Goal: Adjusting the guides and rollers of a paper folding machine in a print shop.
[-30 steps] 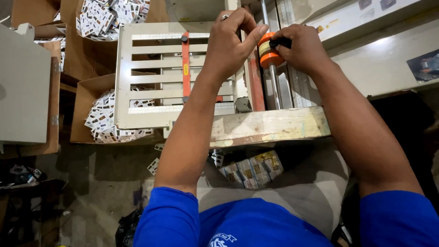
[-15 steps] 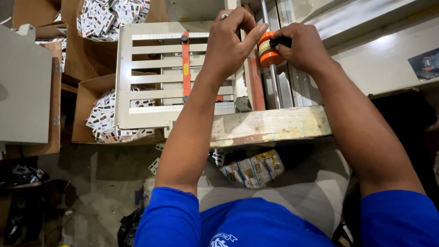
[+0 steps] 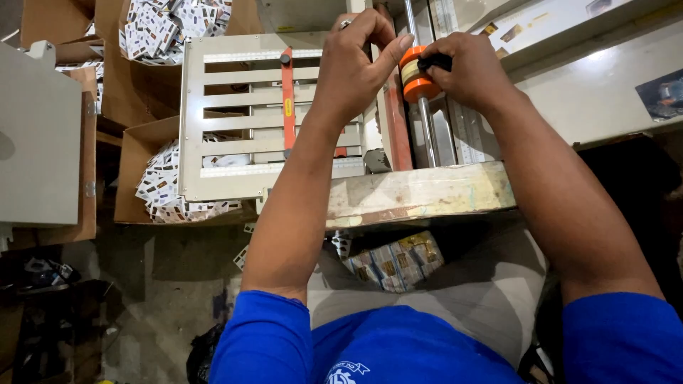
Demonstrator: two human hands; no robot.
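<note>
An orange and cream roller (image 3: 413, 74) sits on a steel shaft (image 3: 427, 128) of a machine. My left hand (image 3: 353, 64) rests beside it, thumb and fingers touching the roller's left side. My right hand (image 3: 469, 71) grips the roller's right side, around a small black part. A cream slatted metal tray (image 3: 235, 163) with an orange sliding bar (image 3: 287, 99) lies to the left of my left hand. Both forearms reach forward from blue sleeves.
Cardboard boxes (image 3: 135, 178) full of small printed cards stand under and behind the tray. A worn wooden edge (image 3: 427, 192) fronts the machine. A grey panel (image 3: 35, 142) stands at left. More printed cards (image 3: 391, 263) lie below the edge, near my lap.
Both hands stay on the roller with only slight finger shifts; the view has barely moved.
</note>
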